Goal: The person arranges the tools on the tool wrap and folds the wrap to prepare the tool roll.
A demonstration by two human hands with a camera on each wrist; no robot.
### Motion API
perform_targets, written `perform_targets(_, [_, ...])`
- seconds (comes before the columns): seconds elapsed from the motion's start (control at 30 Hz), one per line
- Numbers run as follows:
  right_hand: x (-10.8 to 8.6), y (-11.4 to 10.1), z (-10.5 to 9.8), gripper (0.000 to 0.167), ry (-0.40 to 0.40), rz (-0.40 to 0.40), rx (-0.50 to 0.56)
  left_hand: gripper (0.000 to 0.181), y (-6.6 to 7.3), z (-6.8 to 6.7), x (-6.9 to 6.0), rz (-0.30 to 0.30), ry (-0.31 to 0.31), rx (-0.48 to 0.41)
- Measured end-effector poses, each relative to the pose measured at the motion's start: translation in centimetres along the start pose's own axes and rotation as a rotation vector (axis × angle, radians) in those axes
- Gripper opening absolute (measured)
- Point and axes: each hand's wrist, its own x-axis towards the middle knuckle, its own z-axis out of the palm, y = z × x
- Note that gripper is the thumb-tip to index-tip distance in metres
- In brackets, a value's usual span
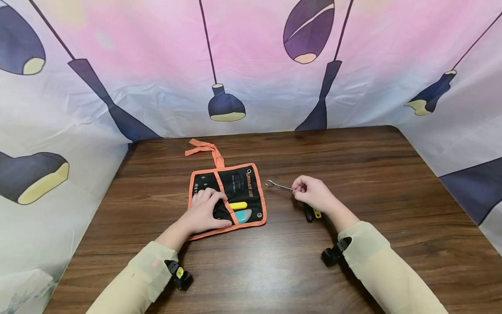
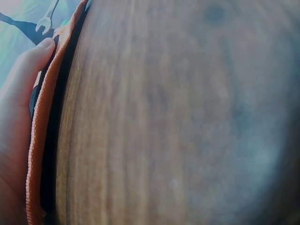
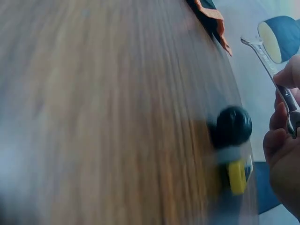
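Note:
A black fabric tool pouch point(image 1: 255, 201) with orange edging lies unfolded on the table. My left hand point(image 1: 201, 212) rests across its left half, fingers spread over the pockets and thumb near the lower edge. In the left wrist view the thumb point(image 2: 33, 61) lies on the pouch beside its orange border point(image 2: 42, 112). A yellow piece point(image 1: 238, 205) and a teal-and-grey one point(image 1: 243, 216) show in the pockets. To the right of the pouch, my right hand point(image 1: 315, 194) pinches a small silver wrench point(image 1: 279, 186), its open-ended head pointing left toward the pouch. The right wrist view shows the wrench point(image 3: 267, 63) raised off the table.
Below the right hand lie a black-handled object point(image 1: 308, 213) and a yellow piece point(image 1: 317, 213), partly hidden by the hand. Orange ties point(image 1: 215, 152) stretch from the pouch toward the table's back edge. A patterned cloth point(image 1: 255, 65) hangs behind the brown wooden table point(image 1: 372, 174).

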Motion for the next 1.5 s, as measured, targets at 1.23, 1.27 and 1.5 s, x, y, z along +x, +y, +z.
perform_targets(1.23, [3.7,-4.1,4.8,0.01,-0.297,-0.093,-0.037,0.065,-0.1,0.1,-0.1,-0.008,0.007,0.007])
perform_targets(1.27, [3.7,-4.2,4.9,0.01,-0.3,-0.092,-0.035,0.065,-0.1,0.1,-0.1,-0.007,0.009,0.006])
perform_targets(1.5, [3.8,-4.2,4.8,0.011,-0.323,-0.062,-0.012,0.065,0.0,0.0,0.0,0.005,0.009,0.005])
